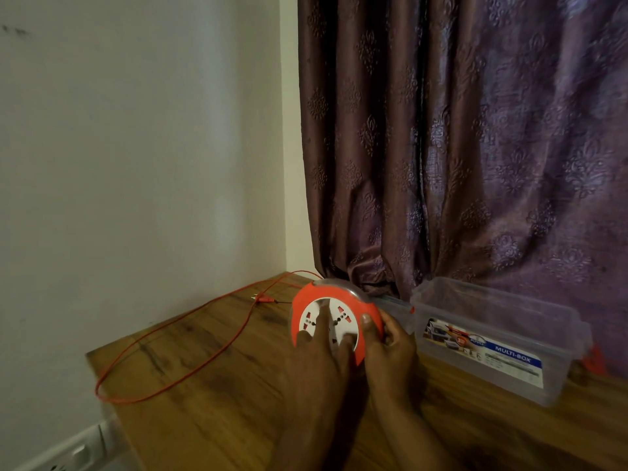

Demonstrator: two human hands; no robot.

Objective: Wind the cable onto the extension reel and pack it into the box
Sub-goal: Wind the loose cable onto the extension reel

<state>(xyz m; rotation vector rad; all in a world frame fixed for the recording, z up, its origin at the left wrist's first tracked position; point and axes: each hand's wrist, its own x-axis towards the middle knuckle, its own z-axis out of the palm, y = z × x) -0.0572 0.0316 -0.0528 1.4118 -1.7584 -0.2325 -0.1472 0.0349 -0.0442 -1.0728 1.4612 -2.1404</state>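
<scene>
A round orange extension reel (307, 297) with a white socket face stands tilted on the wooden table (210, 413). My left hand (317, 365) lies over the white face with fingers spread on it. My right hand (390, 348) grips the reel's right rim, thumb on the orange edge. A long orange cable (176, 368) loops loose across the table to the left, and its plug (261, 299) lies near the wall. A clear plastic box (492, 338) with a blue label stands open to the right of the reel.
A white wall runs along the left and a purple patterned curtain (458, 147) hangs behind the table. The table's left edge drops off near the cable loop. A white wall socket plate (78, 450) sits low at the bottom left.
</scene>
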